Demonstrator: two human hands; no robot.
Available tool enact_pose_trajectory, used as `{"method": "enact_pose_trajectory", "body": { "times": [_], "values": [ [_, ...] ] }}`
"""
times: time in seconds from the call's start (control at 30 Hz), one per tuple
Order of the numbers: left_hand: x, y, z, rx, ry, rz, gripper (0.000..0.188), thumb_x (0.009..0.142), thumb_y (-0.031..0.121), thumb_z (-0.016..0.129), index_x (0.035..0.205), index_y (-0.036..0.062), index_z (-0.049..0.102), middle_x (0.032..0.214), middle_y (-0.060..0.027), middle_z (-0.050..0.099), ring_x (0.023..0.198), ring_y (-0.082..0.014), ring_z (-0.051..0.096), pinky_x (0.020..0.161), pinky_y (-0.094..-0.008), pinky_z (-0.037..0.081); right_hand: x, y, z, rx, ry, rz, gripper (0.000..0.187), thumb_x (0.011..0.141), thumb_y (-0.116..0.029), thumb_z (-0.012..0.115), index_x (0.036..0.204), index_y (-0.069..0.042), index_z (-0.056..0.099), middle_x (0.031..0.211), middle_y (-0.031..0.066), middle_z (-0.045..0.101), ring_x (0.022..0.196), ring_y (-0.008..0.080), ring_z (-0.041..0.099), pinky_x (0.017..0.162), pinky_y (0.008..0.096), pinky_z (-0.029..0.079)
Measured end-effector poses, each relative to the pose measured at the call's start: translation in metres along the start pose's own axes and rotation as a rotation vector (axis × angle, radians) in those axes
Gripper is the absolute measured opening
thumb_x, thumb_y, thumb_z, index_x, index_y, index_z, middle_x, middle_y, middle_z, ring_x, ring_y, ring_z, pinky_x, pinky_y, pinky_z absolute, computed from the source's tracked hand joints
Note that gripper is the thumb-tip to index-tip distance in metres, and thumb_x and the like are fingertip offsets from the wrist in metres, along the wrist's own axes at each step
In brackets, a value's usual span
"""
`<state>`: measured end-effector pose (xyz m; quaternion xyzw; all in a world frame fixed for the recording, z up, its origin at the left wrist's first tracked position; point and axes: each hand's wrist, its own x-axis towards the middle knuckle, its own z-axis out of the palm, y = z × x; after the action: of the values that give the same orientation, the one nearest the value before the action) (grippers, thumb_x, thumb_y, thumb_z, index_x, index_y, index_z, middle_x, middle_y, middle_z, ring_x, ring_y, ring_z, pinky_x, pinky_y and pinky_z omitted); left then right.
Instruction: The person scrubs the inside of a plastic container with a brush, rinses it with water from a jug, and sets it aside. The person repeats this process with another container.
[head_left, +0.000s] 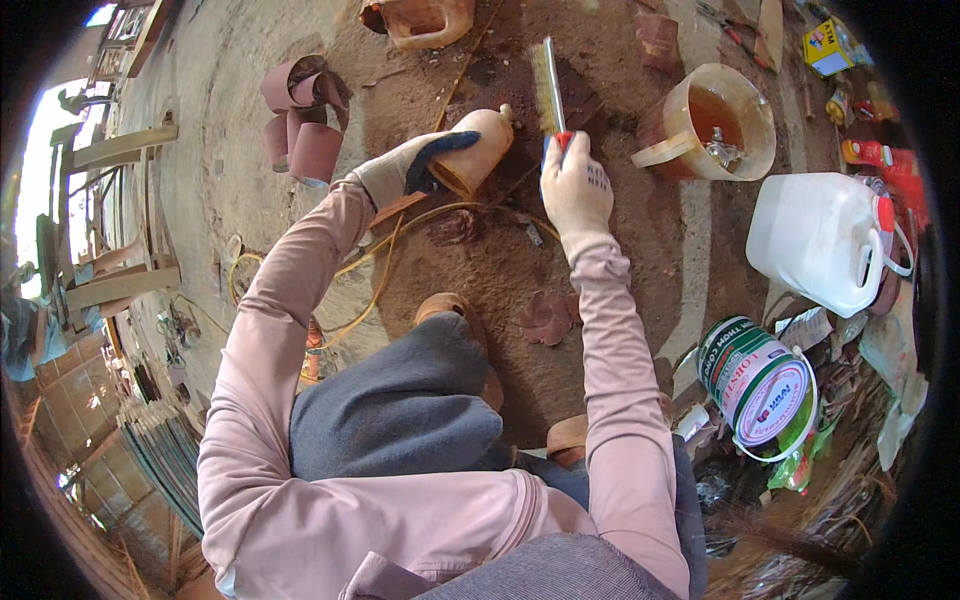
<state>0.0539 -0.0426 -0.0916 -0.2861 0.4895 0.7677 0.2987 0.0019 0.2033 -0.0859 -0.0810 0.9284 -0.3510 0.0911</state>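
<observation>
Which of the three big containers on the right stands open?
The cloudy pail nearest the right hand: its open mouth shows brown liquid. The white jug has a red cap; the green-and-white bucket, a pale lid.

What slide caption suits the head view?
Gloved left hand holds a tan, bottle-shaped container; gloved right hand grips a silver-backed, tan-bristled brush.

Vessel (482, 150) pale tan; brush (552, 92) tan-bristled; sleeves (282, 290) pale pink; jug (805, 235) white, cap (885, 214) red; trousers (400, 400) blue-grey.

a rough workshop, dusty floor (672, 262), curled reddish abrasive sheets (314, 150), pliers (740, 42), wooden beams (125, 148)
</observation>
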Motion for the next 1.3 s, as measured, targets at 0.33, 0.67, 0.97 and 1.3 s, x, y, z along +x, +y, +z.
{"method": "enact_pose_trajectory", "body": {
  "times": [0.33,0.67,0.97,1.3],
  "values": [
    [-0.008,-0.003,-0.003,-0.424,0.009,-0.138,0.051,0.092,0.049,0.060,0.127,0.0123,0.060,0.111,-0.0116,0.069,0.091,-0.0283,0.069,0.076,-0.0477,0.058,-0.105,0.001,0.026,-0.095,-0.275,0.086,0.019,0.098,-0.028,0.051,0.101,-0.009,0.050,0.070,0.0199,0.068,0.067,0.0382,0.069,0.062,0.0523,0.054],
    [0.005,-0.004,0.015,-0.595,-0.090,-0.085,0.046,0.096,0.047,0.051,0.127,0.0139,0.061,0.119,-0.0101,0.067,0.104,-0.0280,0.065,0.083,-0.0471,0.055,-0.053,0.002,0.044,-0.094,-0.183,0.008,0.019,0.098,-0.026,0.049,0.105,-0.008,0.050,0.075,0.0216,0.069,0.071,0.0402,0.069,0.064,0.0530,0.053],
    [0.000,-0.007,0.034,-0.463,0.145,-0.113,0.054,0.084,0.053,0.067,0.120,0.0126,0.063,0.100,-0.0101,0.070,0.085,-0.0296,0.068,0.069,-0.0472,0.057,-0.020,-0.009,-0.001,-0.127,-0.139,-0.061,0.022,0.099,-0.030,0.048,0.101,-0.008,0.050,0.077,0.0211,0.069,0.075,0.0410,0.069,0.066,0.0544,0.052],
    [-0.003,-0.004,0.035,-0.465,0.197,-0.085,0.055,0.081,0.049,0.074,0.119,0.0103,0.062,0.100,-0.0106,0.068,0.084,-0.0290,0.067,0.070,-0.0465,0.058,-0.008,-0.004,-0.022,-0.248,-0.168,-0.087,0.024,0.099,-0.034,0.049,0.100,-0.011,0.052,0.075,0.0176,0.070,0.074,0.0396,0.069,0.065,0.0518,0.053]
  ]
}}
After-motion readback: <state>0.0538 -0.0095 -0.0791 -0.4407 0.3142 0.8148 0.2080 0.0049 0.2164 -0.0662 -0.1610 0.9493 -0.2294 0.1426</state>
